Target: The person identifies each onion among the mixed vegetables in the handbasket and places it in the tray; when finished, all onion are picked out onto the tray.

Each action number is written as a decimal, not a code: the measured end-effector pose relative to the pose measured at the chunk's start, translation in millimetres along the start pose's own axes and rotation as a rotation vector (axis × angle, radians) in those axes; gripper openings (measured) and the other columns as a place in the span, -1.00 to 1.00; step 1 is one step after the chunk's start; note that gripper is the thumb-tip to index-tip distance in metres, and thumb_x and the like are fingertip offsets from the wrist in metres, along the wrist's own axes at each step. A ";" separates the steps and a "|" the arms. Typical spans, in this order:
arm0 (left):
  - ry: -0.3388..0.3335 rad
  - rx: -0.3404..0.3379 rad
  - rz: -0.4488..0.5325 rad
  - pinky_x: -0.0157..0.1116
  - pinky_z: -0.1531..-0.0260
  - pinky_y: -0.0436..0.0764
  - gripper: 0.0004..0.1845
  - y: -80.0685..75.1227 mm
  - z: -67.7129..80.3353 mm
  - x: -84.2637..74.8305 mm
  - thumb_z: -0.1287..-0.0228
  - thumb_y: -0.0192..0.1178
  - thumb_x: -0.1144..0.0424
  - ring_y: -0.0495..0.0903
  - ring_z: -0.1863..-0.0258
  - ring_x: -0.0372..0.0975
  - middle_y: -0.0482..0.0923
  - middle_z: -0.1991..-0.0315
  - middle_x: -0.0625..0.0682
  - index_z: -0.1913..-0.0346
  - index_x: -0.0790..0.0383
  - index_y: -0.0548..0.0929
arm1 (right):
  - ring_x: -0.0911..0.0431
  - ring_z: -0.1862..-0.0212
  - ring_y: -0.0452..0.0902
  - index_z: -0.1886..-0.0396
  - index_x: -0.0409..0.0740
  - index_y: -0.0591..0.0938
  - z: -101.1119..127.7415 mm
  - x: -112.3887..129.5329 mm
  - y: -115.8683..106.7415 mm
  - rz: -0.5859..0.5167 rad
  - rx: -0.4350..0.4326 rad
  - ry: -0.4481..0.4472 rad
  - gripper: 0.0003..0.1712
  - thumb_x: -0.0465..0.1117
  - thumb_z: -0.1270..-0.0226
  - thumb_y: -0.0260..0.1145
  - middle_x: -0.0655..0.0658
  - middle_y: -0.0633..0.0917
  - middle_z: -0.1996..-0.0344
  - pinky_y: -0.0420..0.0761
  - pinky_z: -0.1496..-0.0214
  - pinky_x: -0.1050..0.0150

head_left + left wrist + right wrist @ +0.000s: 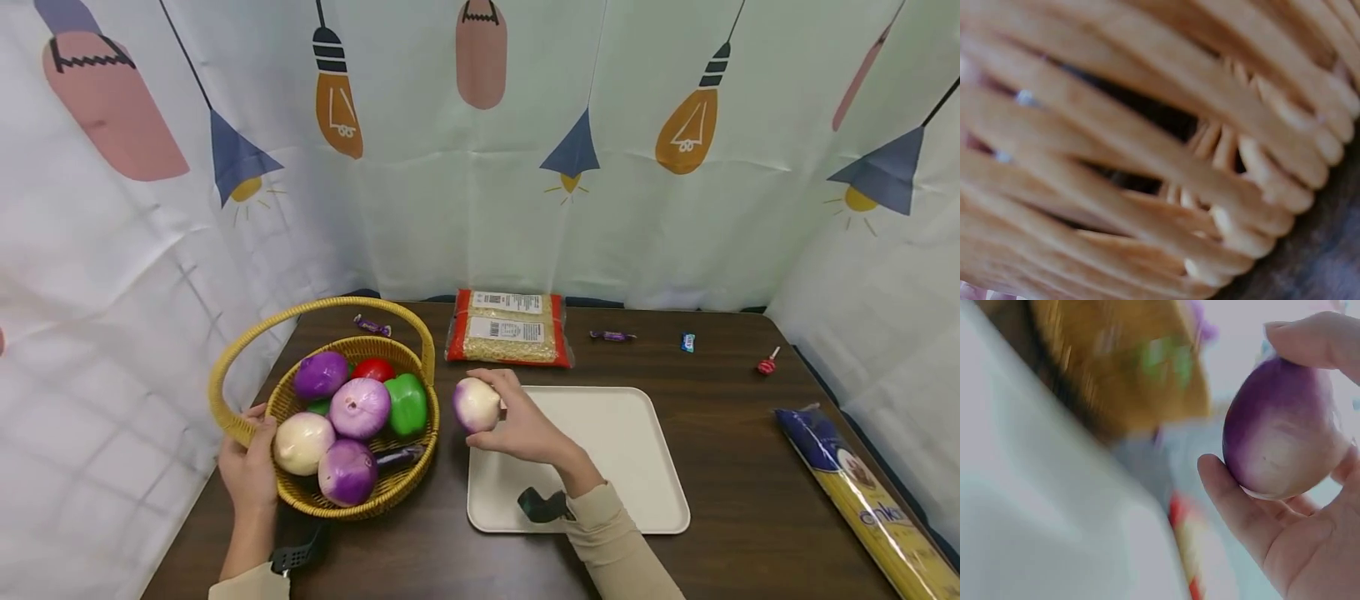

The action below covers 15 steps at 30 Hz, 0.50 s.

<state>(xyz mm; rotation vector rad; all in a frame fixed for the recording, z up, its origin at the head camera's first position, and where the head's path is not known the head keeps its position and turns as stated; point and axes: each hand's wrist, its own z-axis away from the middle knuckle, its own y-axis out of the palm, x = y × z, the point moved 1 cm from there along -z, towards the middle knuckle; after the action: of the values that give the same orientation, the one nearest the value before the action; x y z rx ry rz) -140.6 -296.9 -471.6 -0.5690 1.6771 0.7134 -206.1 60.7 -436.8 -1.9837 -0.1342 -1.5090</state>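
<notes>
A yellow wicker basket with a tall hoop handle stands at the left of the table. My left hand grips its left side near the handle's base; only the woven wall fills the left wrist view. Inside lie several onions, purple and whitish, with a green bell pepper, a red tomato partly hidden and a dark eggplant. Between basket and tray, my right hand pinches a purple-and-white onion between thumb and fingers, raised above the table.
Under my right forearm lies a white rectangular tray. A red-edged grain bag is at the back. Wrapped candies and a red lollipop lie along the far side. A long yellow-and-blue pasta packet lies at the right edge.
</notes>
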 end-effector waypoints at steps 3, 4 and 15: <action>-0.010 -0.004 -0.025 -0.56 0.07 0.37 -0.89 -0.3 0.0 0.1 -0.31 0.18 0.35 0.47 0.03 -0.28 0.58 0.07 -0.04 0.38 0.30 0.54 | 0.06 -0.07 0.42 -0.38 0.07 0.38 -0.6 -25.3 -13.2 0.077 -0.044 0.064 -0.05 -0.11 0.06 0.61 -0.07 0.38 -0.19 0.48 -0.03 0.07; -0.010 -0.005 -0.032 -0.56 0.07 0.37 -0.89 -0.5 0.1 0.1 -0.30 0.18 0.35 0.47 0.03 -0.29 0.58 0.07 -0.04 0.38 0.30 0.54 | 0.06 -0.06 0.43 -0.38 0.03 0.39 -0.4 -32.0 -16.4 0.107 -0.049 0.085 -0.03 -0.08 0.07 0.62 -0.08 0.39 -0.18 0.48 -0.05 0.06; 0.000 -0.024 -0.041 -0.55 0.10 0.37 -0.88 1.3 -0.5 0.4 -0.30 0.20 0.33 0.49 0.07 -0.29 0.59 0.08 -0.03 0.39 0.27 0.55 | 0.01 -0.09 0.45 -0.42 -0.06 0.36 -2.5 -54.8 -19.5 0.260 -0.047 0.111 0.06 -0.04 0.12 0.65 -0.14 0.46 -0.14 0.42 -0.17 0.00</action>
<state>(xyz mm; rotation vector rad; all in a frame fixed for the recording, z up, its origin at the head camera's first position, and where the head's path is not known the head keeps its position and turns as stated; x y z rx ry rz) -142.0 -296.4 -471.7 -0.6187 1.6540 0.7040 -235.3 90.5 -477.4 -1.8658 0.2000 -1.4578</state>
